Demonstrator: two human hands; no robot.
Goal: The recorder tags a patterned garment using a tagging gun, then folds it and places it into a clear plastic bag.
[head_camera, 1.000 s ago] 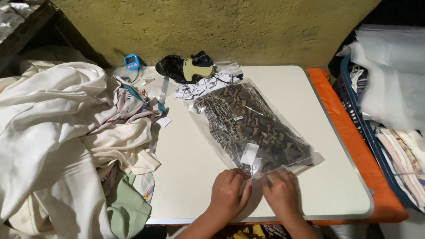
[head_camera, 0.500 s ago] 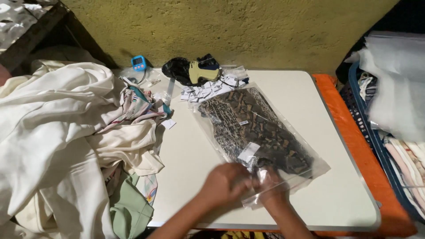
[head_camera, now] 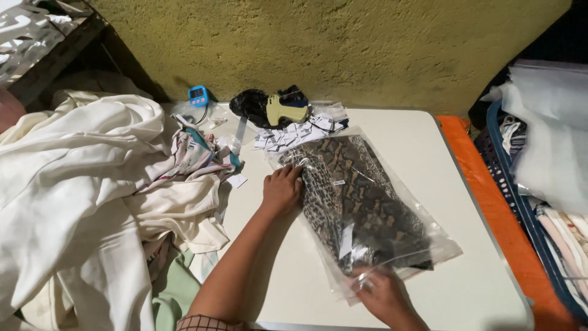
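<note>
Our left hand (head_camera: pixel 282 189) presses flat, fingers spread, on a clear bag (head_camera: pixel 429 230) holding snake-print fabric (head_camera: pixel 358 199); our right hand (head_camera: pixel 384 293) pinches its open end on the white worktop (head_camera: pixel 465 288).

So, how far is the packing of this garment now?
Done: the snake-print garment lies folded inside the clear plastic bag on the white table. In hand: the left hand presses the bag's far end, the right hand holds its open edge. Left: cream clothes remain unbagged.
</note>
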